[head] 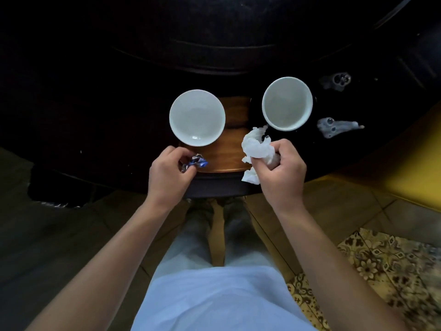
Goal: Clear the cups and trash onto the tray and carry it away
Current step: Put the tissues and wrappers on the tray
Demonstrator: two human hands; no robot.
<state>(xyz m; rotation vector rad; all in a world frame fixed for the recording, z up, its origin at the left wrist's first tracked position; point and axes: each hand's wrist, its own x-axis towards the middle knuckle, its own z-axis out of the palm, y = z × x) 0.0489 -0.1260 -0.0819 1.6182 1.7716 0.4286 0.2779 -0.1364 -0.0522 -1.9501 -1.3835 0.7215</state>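
A small brown wooden tray lies at the near edge of a dark table. One white cup stands over the tray's left side. A second white cup stands on the dark table just right of the tray. My left hand pinches a crumpled blue and silver wrapper over the tray's near left corner. My right hand is closed around a crumpled white tissue at the tray's near right corner. Both cups look empty.
Two small wet puddles with bubbles lie on the dark table right of the second cup. A yellow surface is at the far right. Patterned floor tiles show below on the right.
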